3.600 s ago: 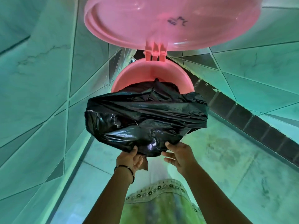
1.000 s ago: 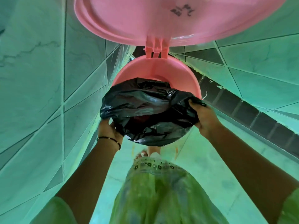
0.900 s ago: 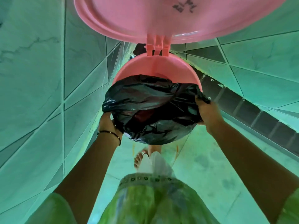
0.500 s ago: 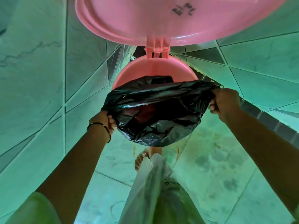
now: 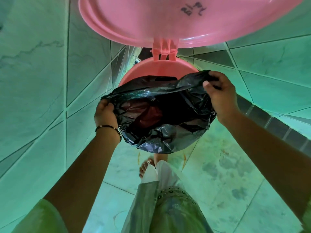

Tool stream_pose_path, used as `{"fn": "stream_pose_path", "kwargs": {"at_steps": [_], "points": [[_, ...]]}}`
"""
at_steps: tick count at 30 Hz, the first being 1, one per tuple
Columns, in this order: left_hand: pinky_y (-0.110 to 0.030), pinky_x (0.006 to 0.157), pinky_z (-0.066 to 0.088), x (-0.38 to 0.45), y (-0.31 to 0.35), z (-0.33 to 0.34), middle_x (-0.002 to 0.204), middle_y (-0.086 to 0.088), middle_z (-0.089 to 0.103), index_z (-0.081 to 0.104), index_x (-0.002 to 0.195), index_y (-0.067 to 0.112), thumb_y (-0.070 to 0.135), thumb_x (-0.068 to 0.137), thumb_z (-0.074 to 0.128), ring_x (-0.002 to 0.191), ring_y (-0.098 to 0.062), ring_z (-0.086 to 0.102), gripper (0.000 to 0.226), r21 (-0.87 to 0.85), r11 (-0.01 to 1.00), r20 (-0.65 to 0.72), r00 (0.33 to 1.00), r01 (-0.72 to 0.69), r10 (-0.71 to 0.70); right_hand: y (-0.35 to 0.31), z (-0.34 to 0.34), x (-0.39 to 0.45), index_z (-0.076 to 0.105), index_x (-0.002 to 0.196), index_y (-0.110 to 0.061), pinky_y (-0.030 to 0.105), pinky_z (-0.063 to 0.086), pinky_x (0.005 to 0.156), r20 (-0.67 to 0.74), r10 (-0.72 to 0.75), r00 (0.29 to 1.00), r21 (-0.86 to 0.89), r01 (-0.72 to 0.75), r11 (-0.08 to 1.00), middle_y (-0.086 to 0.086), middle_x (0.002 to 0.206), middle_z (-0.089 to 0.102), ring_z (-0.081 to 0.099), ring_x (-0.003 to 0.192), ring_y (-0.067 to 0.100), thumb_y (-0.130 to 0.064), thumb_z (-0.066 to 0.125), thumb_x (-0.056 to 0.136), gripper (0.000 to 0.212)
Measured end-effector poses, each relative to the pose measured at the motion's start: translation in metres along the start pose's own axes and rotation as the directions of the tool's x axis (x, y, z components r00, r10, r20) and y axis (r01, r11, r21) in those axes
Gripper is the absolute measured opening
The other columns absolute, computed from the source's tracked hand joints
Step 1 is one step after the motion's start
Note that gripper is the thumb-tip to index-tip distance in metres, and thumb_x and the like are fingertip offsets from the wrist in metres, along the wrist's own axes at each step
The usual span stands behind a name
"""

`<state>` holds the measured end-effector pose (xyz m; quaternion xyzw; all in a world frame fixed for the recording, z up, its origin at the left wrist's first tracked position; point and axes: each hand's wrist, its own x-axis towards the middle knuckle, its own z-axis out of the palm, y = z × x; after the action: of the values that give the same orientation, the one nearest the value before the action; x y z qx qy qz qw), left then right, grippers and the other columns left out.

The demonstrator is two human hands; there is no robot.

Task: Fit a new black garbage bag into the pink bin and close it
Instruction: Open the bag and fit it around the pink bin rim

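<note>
The pink bin (image 5: 161,68) stands in a tiled corner with its round lid (image 5: 151,19) swung up and open on the hinge. A black garbage bag (image 5: 161,118) sits in the bin's mouth, its near edge folded over the front rim. My left hand (image 5: 105,115) grips the bag's edge at the left of the rim. My right hand (image 5: 218,93) pinches the far right edge of the bag and holds it lifted above the rim. The bin's back inner wall shows pink behind the bag.
Tiled walls close in on the left (image 5: 42,98) and at the back right (image 5: 269,68). A dark tile skirting (image 5: 277,128) runs along the right. My bare foot (image 5: 148,167) and long green garment (image 5: 168,207) are on the floor just before the bin.
My right hand has risen and moved inward over the bin's right rim, lifting the bag's edge. My left hand has slid up along the left rim, still on the bag.
</note>
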<state>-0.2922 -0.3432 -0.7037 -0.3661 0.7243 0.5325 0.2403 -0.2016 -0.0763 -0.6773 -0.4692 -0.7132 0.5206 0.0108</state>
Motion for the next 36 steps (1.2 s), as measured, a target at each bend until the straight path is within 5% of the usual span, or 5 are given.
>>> {"fn": "stream_pose_path", "kwargs": {"at_steps": [5,12,20,31,36], "points": [[-0.034,0.104,0.030,-0.015,-0.012,0.000,0.142,-0.010,0.044,0.037,0.140,0.016,0.020,0.092,0.043,0.126,-0.035,0.034,0.049,0.518,0.751,0.124,0.905,-0.410,0.408,-0.003,0.009,-0.008,0.042,0.137,-0.026,0.028,0.038,0.098,0.227,-0.257,0.939,-0.418,0.333,0.845,0.006,0.138,0.045,0.047,0.119,0.016,-0.022,0.060,0.086,0.055],[-0.047,0.094,0.044,-0.015,0.004,-0.006,0.141,-0.018,0.045,-0.004,0.148,0.026,0.022,0.095,0.041,0.114,-0.042,0.053,0.070,0.623,0.561,0.375,0.837,-0.545,0.397,-0.006,0.009,0.003,0.026,0.145,-0.032,0.025,0.019,0.109,0.252,-0.273,0.928,-0.415,0.359,0.836,0.003,0.155,0.026,0.025,0.141,0.017,-0.019,0.060,0.087,0.069],[-0.051,0.099,0.037,-0.010,0.027,0.008,0.142,-0.020,0.035,0.031,0.141,0.007,0.027,0.094,0.041,0.125,-0.042,0.036,0.052,0.801,0.279,0.368,0.802,-0.530,0.470,-0.026,0.011,0.034,0.069,0.095,-0.010,0.015,0.039,0.062,0.074,-0.188,0.979,-0.448,0.201,0.871,-0.002,0.077,0.063,0.051,0.064,0.011,-0.019,0.069,0.079,0.018],[-0.040,0.104,0.037,-0.004,0.038,0.019,0.143,-0.016,0.037,0.007,0.149,0.023,0.022,0.095,0.041,0.126,-0.031,0.042,0.064,0.610,0.451,0.532,0.758,-0.652,0.376,-0.043,0.012,0.045,0.060,0.063,-0.016,0.026,0.051,0.056,-0.067,-0.010,0.998,-0.126,0.002,0.992,0.001,0.064,0.065,0.059,0.053,0.014,-0.013,0.066,0.081,0.019],[-0.035,0.075,0.043,0.006,0.042,0.025,0.125,-0.019,0.051,0.000,0.147,0.033,0.035,0.096,0.037,0.093,-0.031,0.056,0.063,0.610,0.518,0.541,0.793,-0.600,0.281,-0.047,0.022,0.052,0.071,0.088,-0.019,0.032,0.050,0.095,0.037,0.084,0.996,0.035,-0.085,0.996,0.004,0.100,0.071,0.066,0.093,0.015,-0.006,0.063,0.083,0.015]]}}
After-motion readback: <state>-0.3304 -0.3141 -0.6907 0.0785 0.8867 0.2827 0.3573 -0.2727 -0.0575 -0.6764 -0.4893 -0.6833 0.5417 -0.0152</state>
